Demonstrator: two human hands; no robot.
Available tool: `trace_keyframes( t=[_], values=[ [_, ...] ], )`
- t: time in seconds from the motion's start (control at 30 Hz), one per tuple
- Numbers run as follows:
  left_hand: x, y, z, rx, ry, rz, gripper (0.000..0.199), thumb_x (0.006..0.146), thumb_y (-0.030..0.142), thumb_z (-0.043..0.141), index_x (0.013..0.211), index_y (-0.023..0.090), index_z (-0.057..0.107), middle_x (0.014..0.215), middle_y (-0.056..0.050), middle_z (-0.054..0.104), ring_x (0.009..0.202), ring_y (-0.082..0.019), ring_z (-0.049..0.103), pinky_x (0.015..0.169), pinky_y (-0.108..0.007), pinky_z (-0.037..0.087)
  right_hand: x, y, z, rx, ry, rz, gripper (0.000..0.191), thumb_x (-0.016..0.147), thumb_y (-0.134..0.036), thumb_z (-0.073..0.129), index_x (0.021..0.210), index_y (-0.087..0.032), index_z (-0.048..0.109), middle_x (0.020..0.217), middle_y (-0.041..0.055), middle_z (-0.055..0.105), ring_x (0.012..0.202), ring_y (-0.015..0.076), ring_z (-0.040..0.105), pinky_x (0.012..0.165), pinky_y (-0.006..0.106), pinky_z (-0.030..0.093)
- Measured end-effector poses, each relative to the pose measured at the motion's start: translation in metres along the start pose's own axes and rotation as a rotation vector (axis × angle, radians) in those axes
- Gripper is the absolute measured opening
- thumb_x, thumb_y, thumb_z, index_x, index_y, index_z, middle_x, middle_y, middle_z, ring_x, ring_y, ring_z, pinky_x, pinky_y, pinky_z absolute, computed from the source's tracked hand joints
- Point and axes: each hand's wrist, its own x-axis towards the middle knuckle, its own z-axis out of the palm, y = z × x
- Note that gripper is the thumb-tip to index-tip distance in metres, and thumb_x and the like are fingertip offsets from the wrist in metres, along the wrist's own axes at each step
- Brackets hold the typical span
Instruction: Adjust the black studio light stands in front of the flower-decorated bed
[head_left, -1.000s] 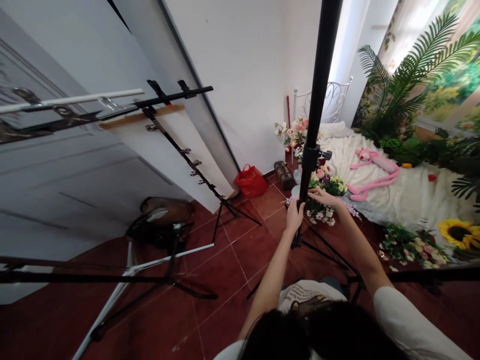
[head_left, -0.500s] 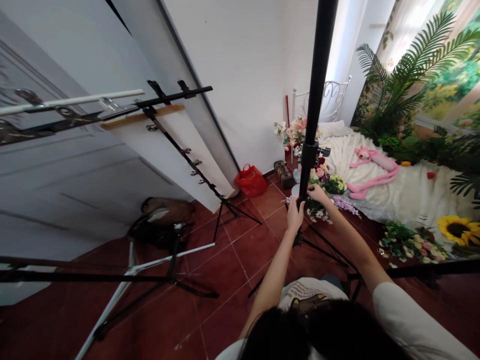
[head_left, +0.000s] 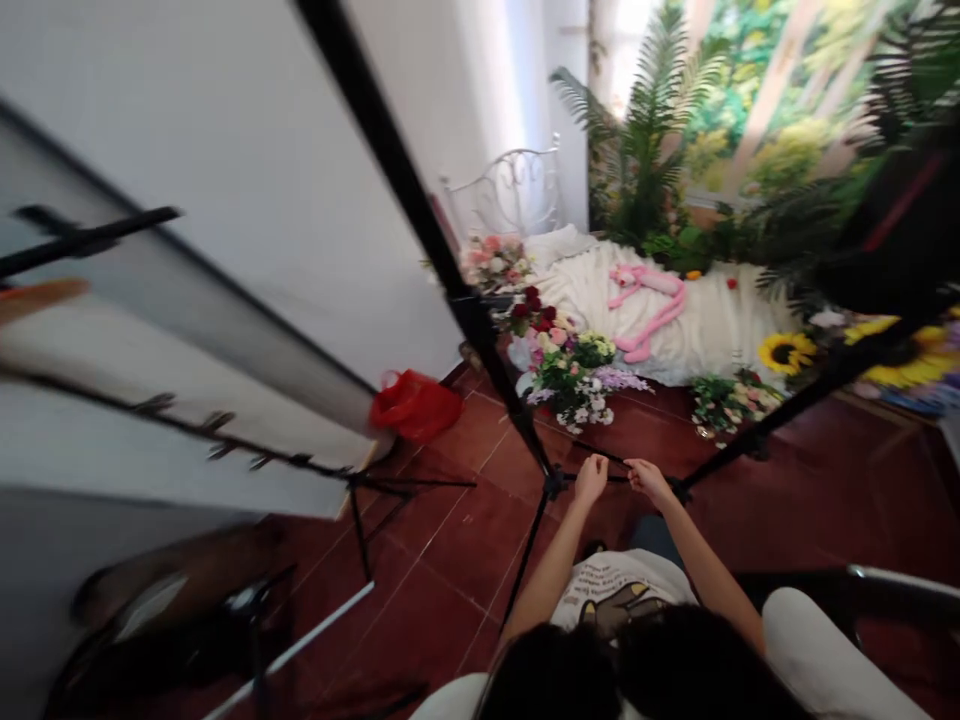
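Observation:
My left hand (head_left: 591,478) is closed, its fingertips pinched together, just right of the lower part of a black light stand (head_left: 504,375). Across from it, a short gap away, my right hand (head_left: 648,480) is pinched too. Both hang low in front of my body over the tiled floor. What the fingers hold, if anything, is too small and blurred to make out. The stand leans across the view, its dark legs spreading below the hub beside my left hand. A second black pole (head_left: 814,385) slants up to the right.
A red bag (head_left: 417,405) sits by the wall, near a clip-covered backdrop stand (head_left: 225,425). Flowers (head_left: 574,365) border a bed with a white cover (head_left: 574,290) and a pink plush toy (head_left: 651,285). Sunflowers (head_left: 786,352) and palm leaves (head_left: 652,130) are at the right. A white pole (head_left: 322,625) lies low left.
Both hands have left the black pole and now hang lower, pinched, right of it. The view has swung to the right, and the pole looks more tilted.

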Motion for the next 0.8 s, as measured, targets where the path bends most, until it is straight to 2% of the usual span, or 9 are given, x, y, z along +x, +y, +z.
trace_keyframes(
  t=[0.17,0.27,0.4,0.5,0.57,0.63,0.73,0.8],
  values=[
    [0.032,0.078,0.054,-0.036,-0.257,0.272,0.025,0.092,0.031,0.042,0.089,0.02,0.064,0.094,-0.006,0.069,0.092,-0.018,0.064,0.09,-0.034,0.047,-0.029,-0.005,-0.074,0.295,0.227,-0.071,0.01,0.079,-0.025,0.062,0.085,-0.017,0.066,0.054,-0.0035,0.056,0.042,0.0056,0.048,0.044,0.015,0.038],
    [0.04,0.132,0.092,-0.136,-0.385,0.434,0.026,0.092,0.033,0.042,0.089,0.019,0.064,0.095,-0.006,0.07,0.093,-0.017,0.064,0.091,-0.033,0.047,-0.048,-0.014,-0.115,0.519,0.285,-0.125,0.013,0.086,-0.027,0.056,0.086,-0.018,0.065,0.056,-0.0029,0.056,0.044,0.0062,0.049,0.048,0.017,0.041],
    [0.041,0.206,0.138,-0.356,-0.477,0.536,0.034,0.096,0.04,0.036,0.101,0.018,0.062,0.104,-0.007,0.068,0.099,-0.015,0.063,0.094,-0.031,0.046,-0.07,-0.033,-0.155,0.757,0.264,-0.175,0.022,0.092,-0.035,0.048,0.087,-0.019,0.063,0.057,-0.0019,0.055,0.046,0.0089,0.05,0.05,0.02,0.042],
    [0.041,0.248,0.163,-0.449,-0.481,0.546,0.043,0.097,0.046,0.029,0.107,0.018,0.06,0.109,-0.007,0.066,0.101,-0.014,0.062,0.094,-0.029,0.047,-0.081,-0.054,-0.167,0.865,0.143,-0.214,0.025,0.093,-0.038,0.045,0.087,-0.02,0.061,0.059,-0.0014,0.054,0.049,0.0104,0.049,0.051,0.021,0.042],
    [0.041,0.263,0.175,-0.452,-0.475,0.531,0.048,0.097,0.051,0.027,0.106,0.018,0.06,0.102,-0.007,0.067,0.095,-0.014,0.062,0.091,-0.029,0.048,-0.084,-0.069,-0.168,0.948,0.044,-0.253,0.026,0.094,-0.036,0.043,0.082,-0.019,0.058,0.059,-0.0012,0.052,0.051,0.0106,0.048,0.052,0.021,0.042],
    [0.041,0.268,0.183,-0.457,-0.487,0.517,0.051,0.096,0.055,0.026,0.102,0.018,0.061,0.095,-0.006,0.067,0.088,-0.014,0.062,0.087,-0.029,0.05,-0.084,-0.079,-0.167,1.032,-0.008,-0.305,0.03,0.095,-0.032,0.041,0.07,-0.02,0.051,0.057,-0.0019,0.046,0.05,0.0101,0.045,0.051,0.02,0.041],
    [0.04,0.262,0.188,-0.467,-0.499,0.518,0.05,0.094,0.057,0.031,0.102,0.018,0.06,0.094,-0.005,0.066,0.086,-0.014,0.062,0.085,-0.028,0.05,-0.079,-0.084,-0.162,1.096,0.015,-0.372,0.038,0.096,-0.026,0.04,0.058,-0.022,0.033,0.051,-0.0043,0.035,0.044,0.0094,0.035,0.044,0.019,0.036],
    [0.039,0.258,0.189,-0.459,-0.477,0.526,0.046,0.092,0.057,0.037,0.106,0.019,0.059,0.098,-0.005,0.066,0.089,-0.014,0.062,0.086,-0.028,0.05,-0.074,-0.084,-0.16,1.109,0.037,-0.391,0.04,0.096,-0.027,0.04,0.058,-0.023,0.029,0.049,-0.0058,0.029,0.041,0.0091,0.028,0.04,0.018,0.032]
  ],
)
